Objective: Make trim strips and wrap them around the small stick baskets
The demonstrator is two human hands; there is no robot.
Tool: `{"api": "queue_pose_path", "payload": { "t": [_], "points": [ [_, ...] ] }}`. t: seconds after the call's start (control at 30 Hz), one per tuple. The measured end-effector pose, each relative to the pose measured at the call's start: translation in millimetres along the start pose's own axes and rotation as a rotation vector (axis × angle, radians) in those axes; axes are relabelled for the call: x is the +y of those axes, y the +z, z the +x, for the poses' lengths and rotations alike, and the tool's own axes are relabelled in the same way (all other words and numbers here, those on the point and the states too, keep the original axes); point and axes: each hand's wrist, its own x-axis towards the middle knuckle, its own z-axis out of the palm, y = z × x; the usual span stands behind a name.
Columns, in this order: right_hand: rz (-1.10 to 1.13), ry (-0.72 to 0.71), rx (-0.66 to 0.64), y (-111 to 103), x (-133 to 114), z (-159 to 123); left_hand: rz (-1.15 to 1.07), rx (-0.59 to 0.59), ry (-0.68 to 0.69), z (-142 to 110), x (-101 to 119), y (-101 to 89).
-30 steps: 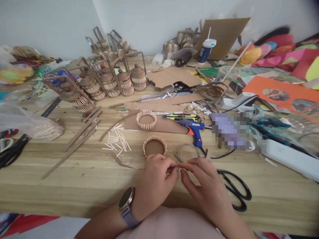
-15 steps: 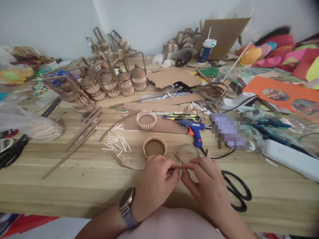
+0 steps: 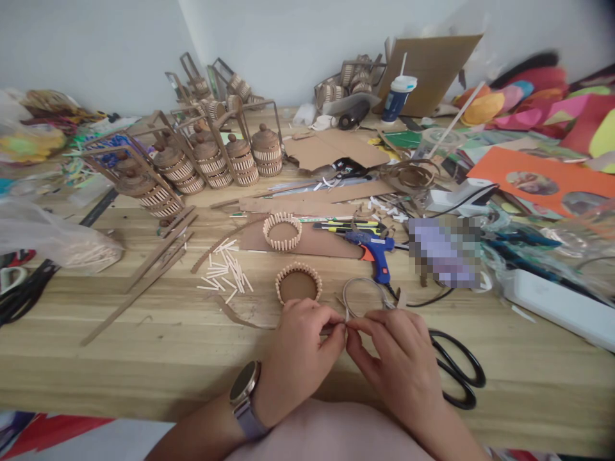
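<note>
Left hand: pinching thin grey-brown looped strip, likely cardboard.
Right hand: pinching too, tips just beside left's.
Strip loop: near blue plastic glue gun.
Strip step: likely working one end.
Next pinch: probably needs light, even pressure.

Scissors: blades hidden behind right hand.

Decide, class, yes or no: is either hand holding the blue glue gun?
No, the blue glue gun lies beyond the left hand and right hand, touching neither.
</note>
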Motion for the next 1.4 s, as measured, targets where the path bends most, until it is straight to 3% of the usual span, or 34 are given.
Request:
{"api": "queue_pose_path", "payload": {
  "t": [0.27, 0.47, 0.6, 1.03, 1.23, 1.4],
  "points": [
    [-0.017, 0.022, -0.066, 1, 4, 2, 0.025, -0.009, 0.019, 0, 3, -1.4],
    [0.004, 0.056, -0.016, -7, 14, 3, 0.012, 0.001, 0.018, 0, 3, -2.4],
    [0.020, -0.002, -0.027, -7, 7, 0, 0.007, 0.001, 0.008, 1, 3, -2.8],
    [-0.076, -0.007, -0.035, -4, -2, 7, 0.014, -0.010, 0.013, -2, 4, -1.4],
    [0.063, 0.125, -0.072, -6, 13, 5, 0.018, -0.005, 0.041, -2, 4, -3.9],
    [-0.046, 0.241, -0.093, -6, 39, -2, -0.003, 0.001, 0.043, -2, 3, -4.8]
  ]
}}
